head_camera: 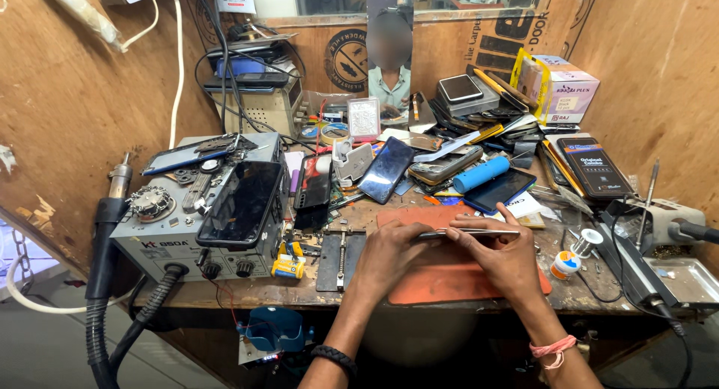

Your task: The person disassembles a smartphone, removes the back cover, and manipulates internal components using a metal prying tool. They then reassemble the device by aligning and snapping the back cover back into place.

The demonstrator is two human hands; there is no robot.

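From the head view we see both hands meeting over an orange mat (442,283) at the near middle of the cluttered counter (225,290). Our right hand (500,256) has its fingers (470,235) pinched shut on a pair of slim metal tweezers (468,232), which lie almost level and point left. Our left hand (386,256) is curled, its fingers closed around the left end of the tweezers; whether it holds some small part there we cannot tell, since the hand hides it. The two hands touch above the far half of the mat.

Just left of the left hand lies a dark metal holder (341,260), and further left stands a grey hot-air station (198,232) with a black phone (241,203) leaning on it. Beyond the hands lie a blue cylinder (481,174) and several phones and screens. To the right, near the mat's edge, sits a small solder spool (566,265), with a soldering iron stand (663,224) further right.
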